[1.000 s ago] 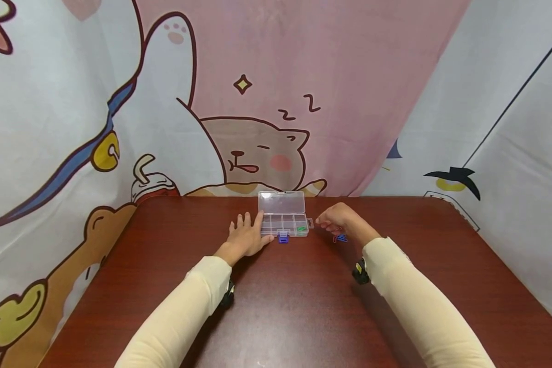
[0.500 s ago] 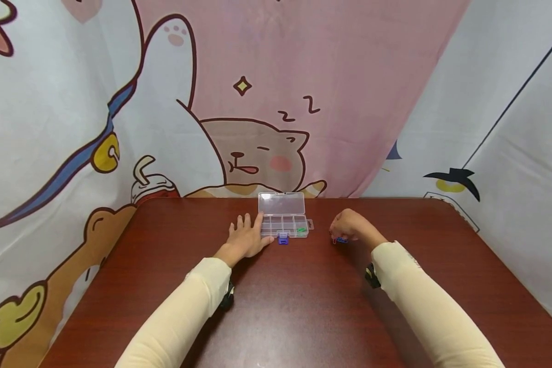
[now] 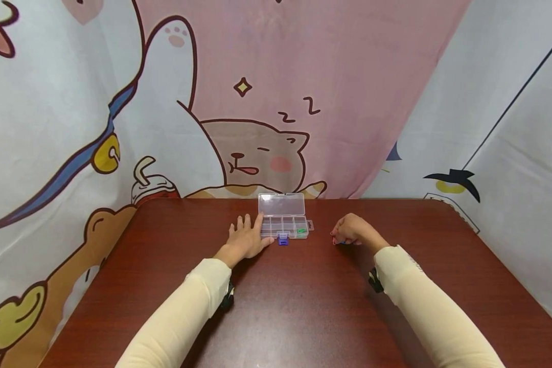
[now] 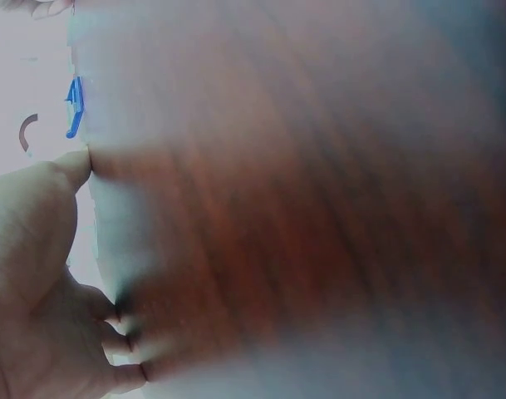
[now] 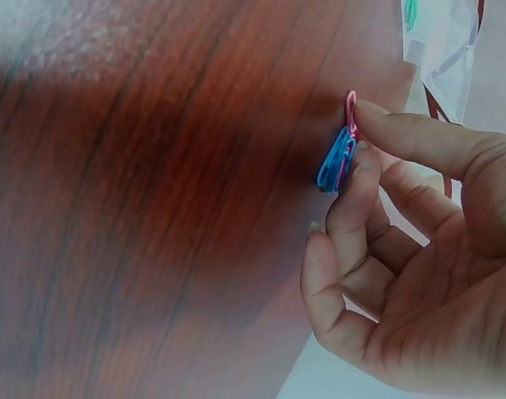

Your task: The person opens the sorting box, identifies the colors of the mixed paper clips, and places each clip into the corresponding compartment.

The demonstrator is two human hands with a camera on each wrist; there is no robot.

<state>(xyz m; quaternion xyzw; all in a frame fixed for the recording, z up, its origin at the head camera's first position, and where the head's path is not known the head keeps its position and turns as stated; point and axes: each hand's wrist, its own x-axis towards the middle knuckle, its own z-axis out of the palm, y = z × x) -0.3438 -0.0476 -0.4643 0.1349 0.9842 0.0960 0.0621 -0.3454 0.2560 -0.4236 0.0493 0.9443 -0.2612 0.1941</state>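
Note:
A clear divided plastic box (image 3: 276, 225) lies on the table with its lid (image 3: 281, 205) raised. Green paper clips (image 3: 301, 231) sit in its front right compartment. My left hand (image 3: 245, 239) rests at the box's left side, fingers spread, thumb at the front edge near the blue latch (image 3: 282, 240). To the box's right, my right hand (image 3: 351, 229) has its thumb and index fingertips on a pink paper clip (image 5: 351, 108), other fingers curled. Blue paper clips (image 5: 332, 165) lie right against the pink one, mostly hidden by the hand in the head view.
The brown wooden table (image 3: 276, 306) runs up to a printed cartoon curtain (image 3: 349, 102) at the back and sides. A hanging tab (image 3: 310, 225) sticks out from the box's right end, towards the right hand.
My right hand has moved right and towards me, from beside the box's tab down to the paper clips, where it now covers most of them. The left hand has stayed in place.

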